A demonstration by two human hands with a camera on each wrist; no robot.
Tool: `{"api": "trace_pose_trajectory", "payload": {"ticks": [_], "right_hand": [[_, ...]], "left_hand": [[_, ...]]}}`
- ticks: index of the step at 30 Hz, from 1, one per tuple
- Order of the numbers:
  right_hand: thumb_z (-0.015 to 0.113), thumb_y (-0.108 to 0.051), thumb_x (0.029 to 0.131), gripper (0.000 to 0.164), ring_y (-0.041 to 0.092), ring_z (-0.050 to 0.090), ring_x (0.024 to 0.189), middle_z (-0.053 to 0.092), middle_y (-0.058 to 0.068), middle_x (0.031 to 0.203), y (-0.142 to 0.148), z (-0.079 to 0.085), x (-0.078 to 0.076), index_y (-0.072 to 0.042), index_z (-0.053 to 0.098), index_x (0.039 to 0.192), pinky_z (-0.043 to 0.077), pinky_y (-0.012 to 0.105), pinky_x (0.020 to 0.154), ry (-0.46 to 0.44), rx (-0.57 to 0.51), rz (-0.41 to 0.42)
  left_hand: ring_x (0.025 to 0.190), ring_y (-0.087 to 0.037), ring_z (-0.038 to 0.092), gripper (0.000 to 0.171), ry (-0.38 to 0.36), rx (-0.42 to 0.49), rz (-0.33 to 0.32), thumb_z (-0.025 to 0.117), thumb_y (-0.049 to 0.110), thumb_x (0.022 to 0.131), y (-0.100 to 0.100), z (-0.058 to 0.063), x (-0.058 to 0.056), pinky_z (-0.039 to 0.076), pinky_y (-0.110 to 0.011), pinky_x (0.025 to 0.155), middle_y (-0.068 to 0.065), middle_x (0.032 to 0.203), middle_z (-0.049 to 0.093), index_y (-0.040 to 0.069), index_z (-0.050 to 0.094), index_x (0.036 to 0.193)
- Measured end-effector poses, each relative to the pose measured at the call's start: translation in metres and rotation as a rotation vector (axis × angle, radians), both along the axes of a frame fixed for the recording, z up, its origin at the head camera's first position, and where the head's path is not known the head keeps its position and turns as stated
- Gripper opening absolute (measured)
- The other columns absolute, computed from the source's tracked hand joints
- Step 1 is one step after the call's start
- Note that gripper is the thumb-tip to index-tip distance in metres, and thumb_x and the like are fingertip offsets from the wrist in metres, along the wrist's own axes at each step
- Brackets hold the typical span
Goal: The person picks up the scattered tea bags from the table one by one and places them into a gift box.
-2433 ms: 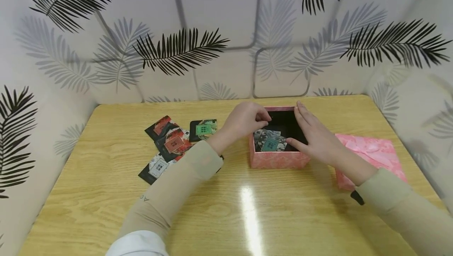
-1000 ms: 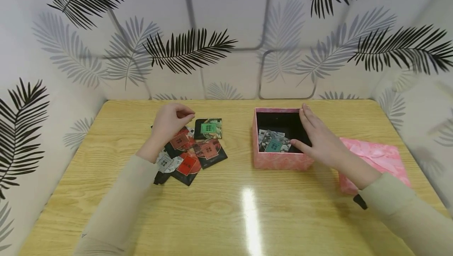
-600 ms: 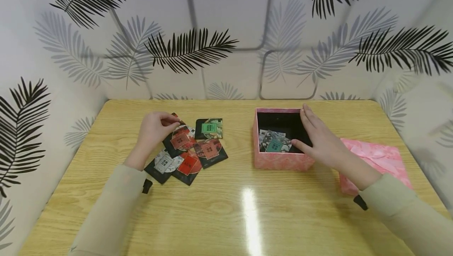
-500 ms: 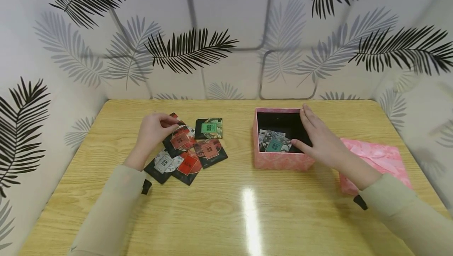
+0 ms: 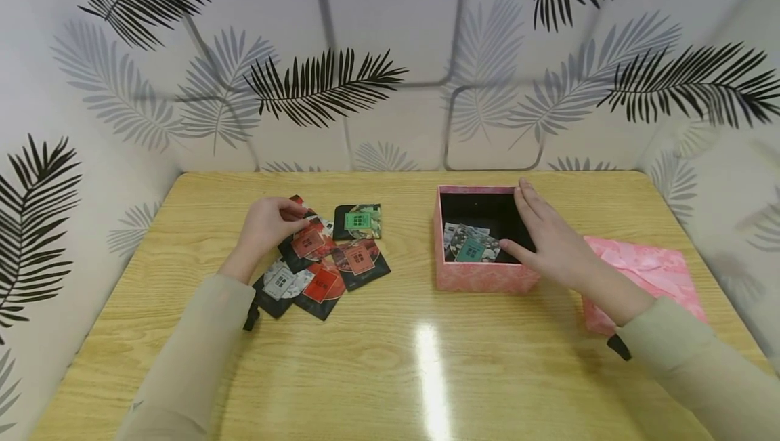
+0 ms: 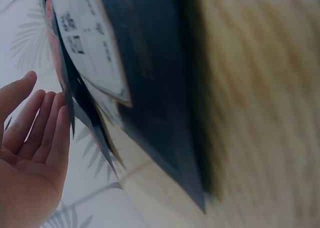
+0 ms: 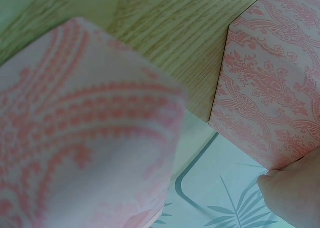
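Head view: At least six flat black packets, printed with food-like patterns and colored labels, lie face up at the left of a wood worktop. The green packet sits just beside the overlapping others, its long side appearing to run left to right; the white packet slants. The left hand, thumb and fingers slightly apart, hovers at the upper packet. The right hand rests straight fingers along the right rim of a pink box, opening upward, with a teal packet tilted inside. A pink lid lies right. Compared with 2.4 seconds earlier, the left hand has moved from box to packets; the right hand stays put.

Left wrist view: The white packet looms close, its corner pointing down; the left hand's fingers are nearly straight, thumb separate, at a packet's edge. Contact cannot be told.

Right wrist view: Pale pink scrollwork covers the box; the right hand touches its edge.
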State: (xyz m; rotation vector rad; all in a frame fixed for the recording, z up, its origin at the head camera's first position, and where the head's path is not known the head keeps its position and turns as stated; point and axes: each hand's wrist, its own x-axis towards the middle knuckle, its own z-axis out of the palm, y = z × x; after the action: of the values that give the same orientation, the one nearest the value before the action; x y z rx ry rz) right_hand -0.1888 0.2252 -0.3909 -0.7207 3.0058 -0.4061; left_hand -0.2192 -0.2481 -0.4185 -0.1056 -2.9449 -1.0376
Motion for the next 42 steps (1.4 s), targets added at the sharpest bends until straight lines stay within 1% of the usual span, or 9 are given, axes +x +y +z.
{"api": "trace_pose_trajectory", "payload": {"ticks": [8,13,20,25,28,31,36,39,42], "right_hand": [[0.054,-0.05,0.092,0.091,0.024,-0.001,0.146,-0.014,-0.001,0.158,0.0,0.0,0.0,-0.009,-0.001,0.152,0.019,0.052,0.114,0.006,0.001,-0.003],[0.053,-0.05,0.092,0.091,0.024,-0.002,0.146,-0.014,0.0,0.158,-0.001,-0.001,0.001,-0.012,-0.006,0.151,0.018,0.052,0.114,0.008,0.006,-0.002],[0.053,-0.05,0.092,0.091,0.023,-0.002,0.146,-0.014,-0.001,0.157,0.0,-0.001,0.003,-0.014,-0.007,0.151,0.018,0.052,0.114,0.001,0.005,-0.004],[0.053,-0.052,0.092,0.091,0.023,-0.001,0.146,-0.015,-0.002,0.157,0.0,0.001,0.002,-0.013,-0.005,0.151,0.019,0.052,0.114,0.003,0.0,-0.013],[0.053,-0.051,0.092,0.091,0.024,0.0,0.146,-0.014,-0.001,0.158,0.0,0.001,0.001,-0.011,-0.003,0.152,0.019,0.053,0.114,0.008,0.001,-0.012],[0.054,-0.05,0.092,0.091,0.025,0.0,0.146,-0.014,-0.001,0.158,0.0,0.001,0.001,-0.01,-0.002,0.152,0.019,0.052,0.114,0.01,0.004,-0.008],[0.055,-0.048,0.091,0.091,0.026,0.001,0.146,-0.012,0.001,0.158,0.0,0.001,0.001,-0.007,0.001,0.152,0.019,0.052,0.114,0.013,0.001,-0.004],[0.055,-0.048,0.091,0.091,0.026,0.001,0.146,-0.012,0.001,0.158,0.0,0.001,0.002,-0.008,0.0,0.152,0.019,0.052,0.114,0.01,-0.002,-0.005],[0.054,-0.049,0.092,0.091,0.026,0.001,0.146,-0.013,0.0,0.158,0.001,0.0,0.002,-0.011,-0.003,0.151,0.019,0.052,0.114,0.006,-0.001,-0.008]], "left_hand": [[0.086,-0.025,0.066,0.026,-0.032,0.002,-0.042,0.071,0.017,0.085,-0.008,-0.008,-0.007,0.055,-0.038,0.072,-0.014,0.1,0.069,0.005,0.07,0.107],[0.082,-0.023,0.065,0.029,-0.057,-0.015,-0.06,0.074,0.021,0.083,-0.013,-0.013,-0.01,0.054,-0.035,0.07,-0.012,0.098,0.07,0.007,0.07,0.108],[0.08,-0.021,0.062,0.034,-0.111,-0.031,-0.101,0.075,0.024,0.081,-0.015,-0.016,-0.012,0.051,-0.032,0.067,-0.011,0.097,0.068,0.008,0.069,0.111],[0.081,-0.021,0.061,0.034,-0.107,-0.039,-0.121,0.074,0.027,0.083,-0.016,-0.016,-0.015,0.051,-0.033,0.068,-0.01,0.096,0.068,0.009,0.069,0.111],[0.08,-0.021,0.061,0.035,-0.107,-0.05,-0.118,0.073,0.032,0.083,-0.015,-0.015,-0.016,0.05,-0.033,0.067,-0.009,0.095,0.068,0.01,0.069,0.11],[0.08,-0.021,0.061,0.036,-0.115,-0.047,-0.119,0.073,0.033,0.083,-0.015,-0.015,-0.016,0.05,-0.032,0.067,-0.01,0.096,0.068,0.01,0.069,0.111],[0.082,-0.021,0.062,0.034,-0.139,0.016,-0.117,0.074,0.028,0.083,-0.017,-0.017,-0.016,0.051,-0.03,0.068,-0.011,0.098,0.068,0.009,0.069,0.111],[0.082,-0.021,0.062,0.031,-0.158,0.045,-0.101,0.073,0.026,0.084,-0.018,-0.017,-0.016,0.051,-0.03,0.069,-0.01,0.098,0.069,0.01,0.07,0.109],[0.082,-0.02,0.062,0.026,-0.165,0.034,-0.093,0.072,0.027,0.085,-0.017,-0.016,-0.016,0.05,-0.03,0.07,-0.009,0.098,0.069,0.012,0.071,0.106]]}}
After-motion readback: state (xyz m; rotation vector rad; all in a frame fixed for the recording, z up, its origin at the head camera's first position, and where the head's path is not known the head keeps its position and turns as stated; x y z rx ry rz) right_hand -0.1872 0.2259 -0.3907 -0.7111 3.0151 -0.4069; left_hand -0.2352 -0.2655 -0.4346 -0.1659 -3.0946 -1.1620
